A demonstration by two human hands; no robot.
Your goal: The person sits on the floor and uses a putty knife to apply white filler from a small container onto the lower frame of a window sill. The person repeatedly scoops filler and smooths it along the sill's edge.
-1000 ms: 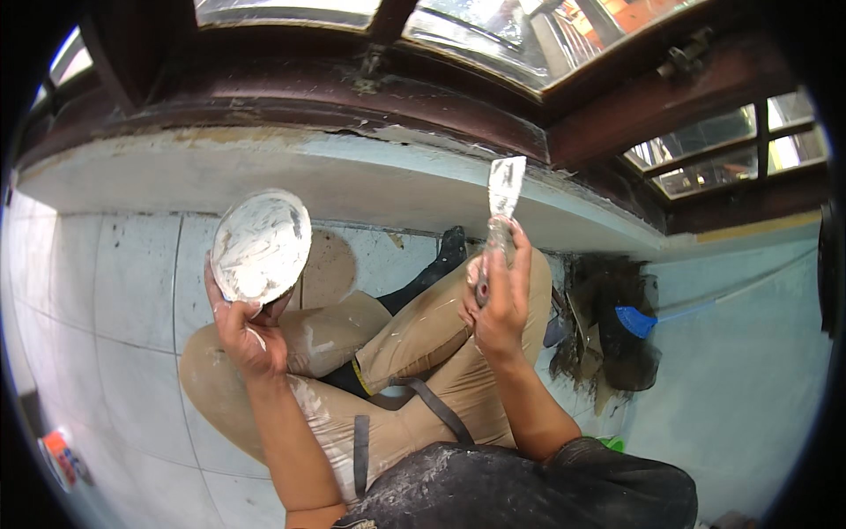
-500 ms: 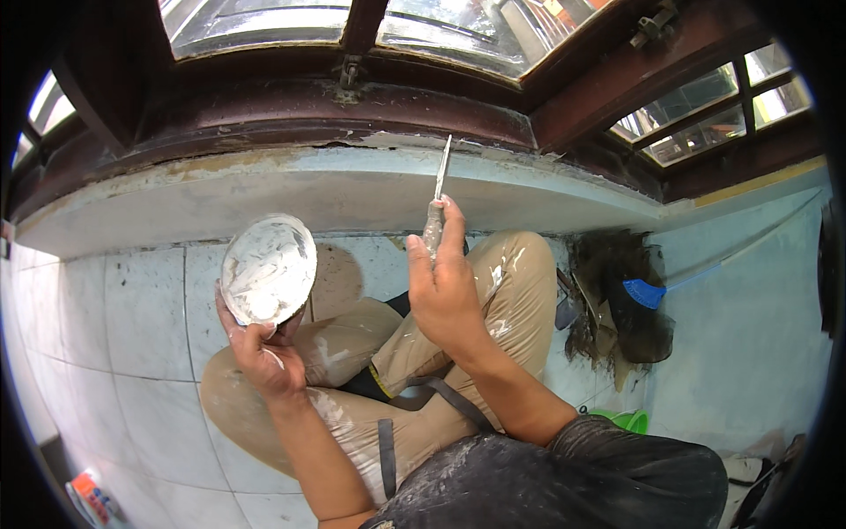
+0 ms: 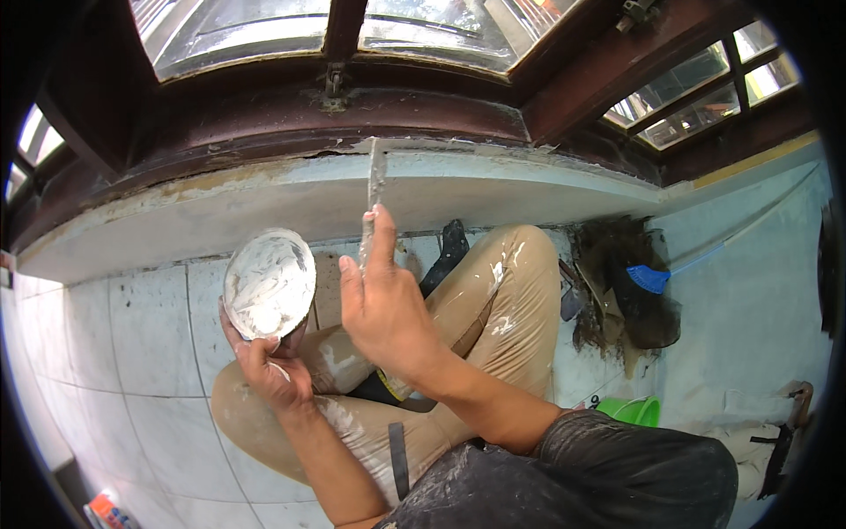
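Observation:
My right hand (image 3: 383, 309) grips the handle of a putty knife (image 3: 375, 181), forefinger laid along it. The blade stands edge-on, with its tip at the upper edge of the pale window sill (image 3: 264, 198), just under the dark wooden window frame (image 3: 423, 110). My left hand (image 3: 264, 366) holds a round white bowl (image 3: 269, 282) smeared with white filler, tilted toward me, to the left of the knife. Beneath both hands are my bent legs in tan, paint-spotted trousers.
Pale floor tiles (image 3: 132, 353) spread to the left. On the right lie a heap of dark debris (image 3: 630, 282), a blue brush (image 3: 652, 278) and a green bucket (image 3: 630, 410). An orange object (image 3: 106, 510) lies at lower left.
My right hand has brought the putty knife from the right toward the middle of the sill and turned the blade edge-on against it. The bowl has stayed in my left hand.

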